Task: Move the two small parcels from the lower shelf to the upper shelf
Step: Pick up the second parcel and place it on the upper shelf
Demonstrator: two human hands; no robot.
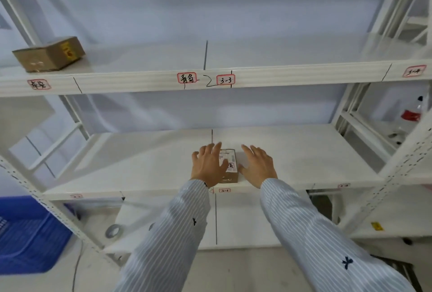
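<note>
A small brown parcel (230, 165) with a white label lies on the lower shelf (140, 163), near its front edge. My left hand (208, 165) rests over the parcel's left side, fingers spread. My right hand (258, 165) is just right of the parcel, fingers apart, close to its side. Whether either hand grips it is not clear. A second brown parcel (49, 56) with a yellow sticker sits at the far left of the upper shelf (280, 57).
Shelf edge labels read 3-3 (225, 80) and 4-3 (225, 190). A blue plastic crate (28, 233) stands on the floor at left. A roll of tape (113, 231) lies on the bottom shelf. A bottle with a red label (412, 114) stands in the rack at right.
</note>
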